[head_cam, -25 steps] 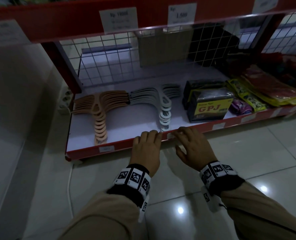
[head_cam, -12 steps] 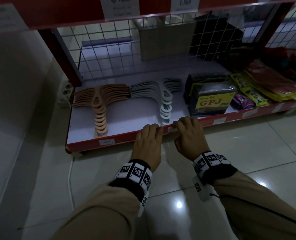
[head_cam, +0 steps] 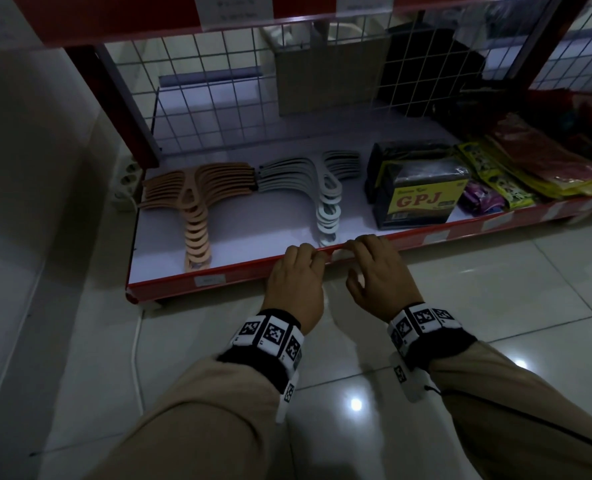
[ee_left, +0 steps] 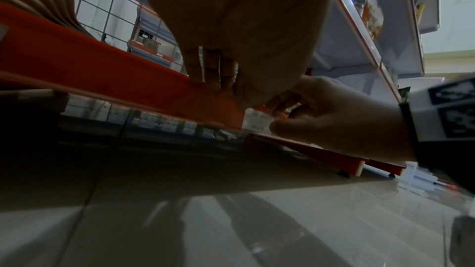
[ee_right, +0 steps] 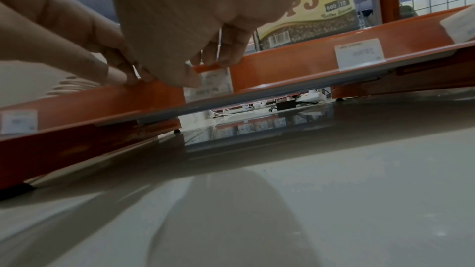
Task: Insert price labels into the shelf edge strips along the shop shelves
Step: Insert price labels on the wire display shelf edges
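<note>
The red shelf edge strip (head_cam: 246, 271) runs along the front of the lowest shelf. My left hand (head_cam: 308, 252) hooks its bent fingers over the strip's top edge, which the left wrist view also shows on the strip (ee_left: 102, 76). Just to its right, my right hand (head_cam: 356, 247) pinches a small white price label (head_cam: 337, 254) against the strip. In the right wrist view the label (ee_right: 213, 84) stands upright in the strip (ee_right: 282, 72) under my thumb. In the left wrist view the label (ee_left: 257, 122) shows between the two hands.
On the shelf lie tan hangers (head_cam: 194, 209), pale grey hangers (head_cam: 325, 202), a black GPJ pack (head_cam: 419, 202) and coloured packets (head_cam: 529, 174). Other labels (head_cam: 209, 280) sit in the strip. A power strip (head_cam: 125, 181) and white cable (head_cam: 137, 341) run at the left, beside a wall.
My right hand's fingers, spread over the strip a second ago, have curled in and now pinch the label. The left hand has stayed on the strip's edge.
</note>
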The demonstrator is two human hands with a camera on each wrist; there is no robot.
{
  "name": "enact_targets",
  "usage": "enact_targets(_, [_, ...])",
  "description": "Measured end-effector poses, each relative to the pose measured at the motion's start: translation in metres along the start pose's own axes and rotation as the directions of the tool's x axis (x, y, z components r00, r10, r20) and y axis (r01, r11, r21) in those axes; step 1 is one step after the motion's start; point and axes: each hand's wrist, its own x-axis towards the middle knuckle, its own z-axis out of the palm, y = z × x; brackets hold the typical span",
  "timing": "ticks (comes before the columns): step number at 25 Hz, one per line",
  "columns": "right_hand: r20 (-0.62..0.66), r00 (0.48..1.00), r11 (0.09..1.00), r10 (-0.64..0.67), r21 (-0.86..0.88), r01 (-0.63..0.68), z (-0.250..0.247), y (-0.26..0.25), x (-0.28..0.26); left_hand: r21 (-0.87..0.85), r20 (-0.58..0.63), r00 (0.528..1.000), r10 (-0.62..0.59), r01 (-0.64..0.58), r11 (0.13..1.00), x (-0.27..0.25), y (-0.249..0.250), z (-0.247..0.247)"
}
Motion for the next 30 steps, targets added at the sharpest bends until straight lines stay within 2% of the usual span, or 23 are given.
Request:
enact_targets(6, [-0.054, 0.997, 0.998, -0.055, -0.02, 0.054, 0.001, 0.002, -0.004, 0.055, 0.041, 0.999, -0.008, 0.005, 0.998, -0.003, 0.006, 0.004])
enact_targets(12, [-0.015, 1.0, 1.0, -0.012, -0.022, 0.011, -0.001, 0.001, 0.002, -0.045, 0.048, 0.997, -0.056, 0.058, 0.997, 0.001, 0.003, 0.004])
enact_targets(17, [0.03, 1.0, 0.998, 0.005, -0.061, -0.003, -0.006, 0.001, 0.006, -0.027, 0.037, 0.999, -0.028, 0.029, 0.999, -0.002, 0.001, 0.005])
enact_targets(20, [0.033, 0.999, 1.0, 0.013, -0.02, -0.013, -0.009, 0.003, 0.011, -0.05, 0.027, 1.0, -0.014, 0.016, 0.999, -0.003, -0.001, 0.004])
enact_targets(25, [0.028, 0.999, 0.998, 0.039, 0.055, -0.04, -0.02, 0.007, 0.022, -0.151, 0.017, 0.998, -0.059, 0.061, 0.987, 0.002, -0.005, 0.002])
enact_targets(27, [-0.048, 0.998, 0.99, 0.037, 0.141, -0.03, -0.023, 0.006, 0.024, -0.251, -0.01, 0.997, -0.076, 0.072, 0.965, 0.002, -0.008, 0.002])
enact_targets(28, [-0.109, 0.991, 0.965, 0.083, 0.257, -0.053, -0.022, 0.003, 0.025, -0.312, -0.019, 0.996, -0.089, 0.078, 0.947, 0.003, -0.009, 0.001])
enact_targets(29, [-0.146, 0.974, 0.909, 0.171, 0.405, -0.099, -0.022, -0.001, 0.026, -0.366, -0.025, 0.994, -0.103, 0.086, 0.927, 0.004, -0.009, 0.0])
enact_targets(30, [-0.129, 0.954, 0.815, 0.269, 0.558, -0.155, -0.021, -0.005, 0.028, -0.412, -0.031, 0.993, -0.118, 0.095, 0.906, 0.005, -0.009, 0.0])
